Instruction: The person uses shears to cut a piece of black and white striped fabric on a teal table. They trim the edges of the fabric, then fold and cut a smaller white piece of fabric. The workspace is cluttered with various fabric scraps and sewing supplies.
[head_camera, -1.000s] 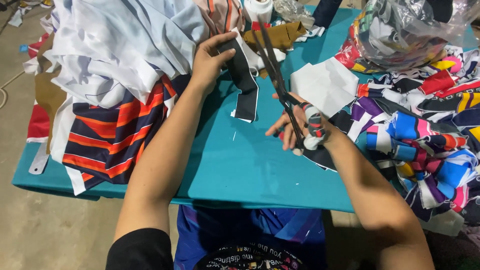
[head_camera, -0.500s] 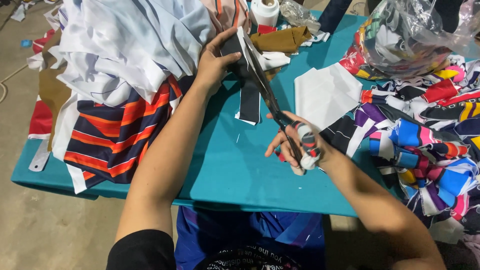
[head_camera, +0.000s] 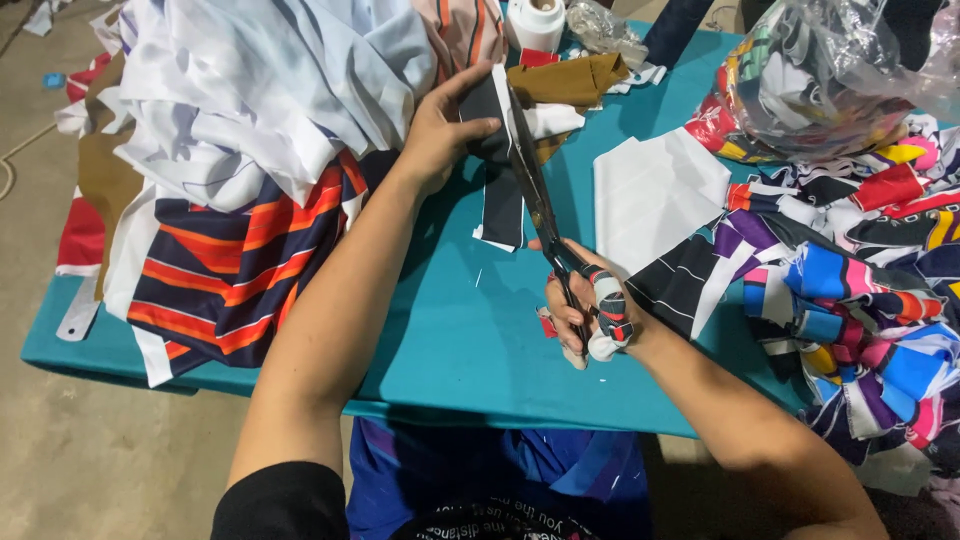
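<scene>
My left hand (head_camera: 440, 130) pinches the top of a dark strip of cloth (head_camera: 500, 205) that hangs down onto the teal table (head_camera: 440, 340). My right hand (head_camera: 585, 310) grips the wrapped handles of large black scissors (head_camera: 535, 190). The blades point away from me and lie closed along the right edge of the strip, tips near my left fingers. A white cut piece (head_camera: 650, 195) lies just right of the scissors.
A heap of white, pale blue and orange-navy striped cloth (head_camera: 240, 170) fills the left side. Colourful printed scraps (head_camera: 860, 290) pile up on the right below a clear plastic bag (head_camera: 830, 70). A white tape roll (head_camera: 537, 22) and brown cloth (head_camera: 575, 80) sit at the far edge.
The scissors blades have slid further up along the dark strip and closed. My right hand has moved a little forward, and my left hand still holds the strip's top.
</scene>
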